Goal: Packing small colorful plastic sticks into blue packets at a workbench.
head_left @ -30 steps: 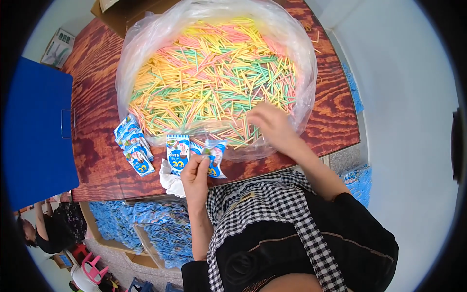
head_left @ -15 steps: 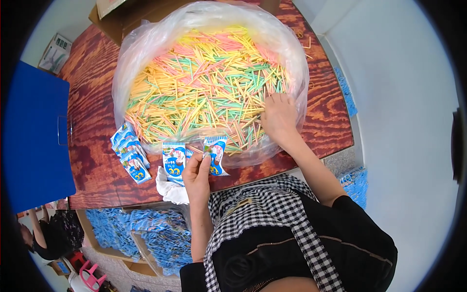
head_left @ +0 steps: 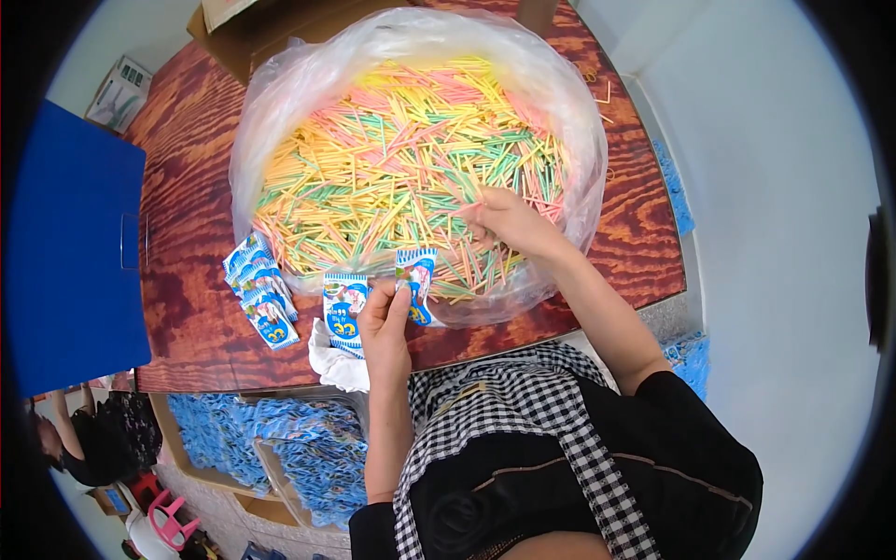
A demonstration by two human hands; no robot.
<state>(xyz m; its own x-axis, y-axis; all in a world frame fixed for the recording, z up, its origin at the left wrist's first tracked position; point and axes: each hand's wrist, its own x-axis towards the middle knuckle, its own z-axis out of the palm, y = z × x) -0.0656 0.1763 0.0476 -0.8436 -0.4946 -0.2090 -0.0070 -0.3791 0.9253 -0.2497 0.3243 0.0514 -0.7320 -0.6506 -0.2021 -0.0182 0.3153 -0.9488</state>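
Observation:
A large clear plastic bag point(head_left: 266, 112) lies spread on the table, full of thin pastel sticks point(head_left: 373, 177) in yellow, pink and green. My right hand point(head_left: 513, 224) is over the bag's right side, fingers closed on a few sticks point(head_left: 464, 198). At the bag's near edge, my left hand point(head_left: 385, 327) pinches a small blue-and-white packet point(head_left: 415, 275) between thumb and fingers. Another such packet point(head_left: 345, 303) lies just left of that hand, beside a crumpled white cloth point(head_left: 336, 362). Further left is an overlapping stack of packets point(head_left: 261, 289).
The bag stands on a red-brown wood-patterned table point(head_left: 187, 280). A cardboard box point(head_left: 271, 33) is behind it, a blue panel point(head_left: 79, 252) at the left. Below are boxes of blue packets point(head_left: 317, 457) and a pink stool point(head_left: 173, 521). Another person point(head_left: 93, 439) is at lower left.
My right hand has moved left from the bag's right edge and come up out of the pile with sticks in its fingers. My left hand keeps hold of the packet. The view has shifted slightly.

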